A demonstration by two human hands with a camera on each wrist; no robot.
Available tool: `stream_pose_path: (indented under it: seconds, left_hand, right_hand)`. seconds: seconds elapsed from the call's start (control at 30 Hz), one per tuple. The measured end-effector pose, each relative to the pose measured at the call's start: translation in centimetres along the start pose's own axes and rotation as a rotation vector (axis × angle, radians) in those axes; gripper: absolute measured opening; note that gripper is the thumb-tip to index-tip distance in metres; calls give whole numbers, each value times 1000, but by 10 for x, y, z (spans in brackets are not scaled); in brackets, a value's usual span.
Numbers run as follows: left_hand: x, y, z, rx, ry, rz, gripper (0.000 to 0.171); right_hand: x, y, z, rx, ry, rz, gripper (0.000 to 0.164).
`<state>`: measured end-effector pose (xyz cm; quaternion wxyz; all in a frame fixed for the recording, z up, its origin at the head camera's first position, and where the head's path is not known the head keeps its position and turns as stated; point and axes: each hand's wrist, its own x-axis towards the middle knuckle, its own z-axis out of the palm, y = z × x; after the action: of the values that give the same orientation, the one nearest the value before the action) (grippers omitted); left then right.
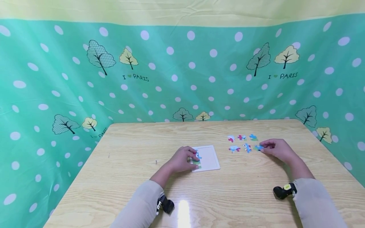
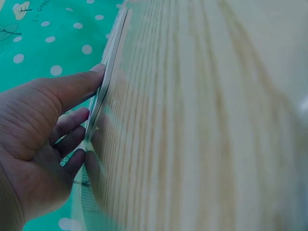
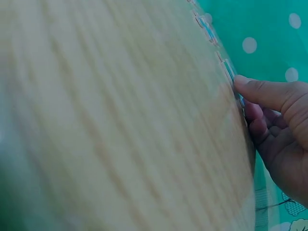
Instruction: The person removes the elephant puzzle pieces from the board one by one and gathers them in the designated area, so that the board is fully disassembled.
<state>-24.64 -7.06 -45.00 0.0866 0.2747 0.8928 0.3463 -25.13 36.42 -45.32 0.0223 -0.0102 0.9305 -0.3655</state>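
Note:
A white square puzzle board [image 1: 209, 158] lies on the table, with joined coloured puzzle pieces [image 1: 196, 162] along its left side. My left hand [image 1: 182, 159] rests over that side, its fingertips and thumb touching the pieces; in the left wrist view, the hand [image 2: 43, 115] lies low at the board's edge [image 2: 108, 77]. To the right, several loose puzzle pieces [image 1: 234, 148] lie in two rows. My right hand [image 1: 278, 149] pinches the blue and green puzzle piece [image 1: 258, 148] at the right end of the nearer row. Its thumb [image 3: 255, 86] shows at that piece in the right wrist view.
The wooden table [image 1: 228, 196] reaches back to a green dotted curtain [image 1: 176, 88]. A tiny dark object [image 1: 156, 162] lies left of the board. Black wrist cameras [image 1: 166, 204] sit on both sleeves.

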Motion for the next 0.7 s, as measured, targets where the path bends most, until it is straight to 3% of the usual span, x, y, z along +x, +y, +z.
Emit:
stream_pose_path:
  seconds: [0.33, 0.7]
  left_hand:
    - [0, 1, 0, 1, 2, 3, 22]
    - [-1, 2, -1, 4, 5, 10, 22]
  right_hand:
    - [-7, -3, -1, 85, 38, 8, 46]
    - [-16, -20, -4, 118, 30, -54, 47]
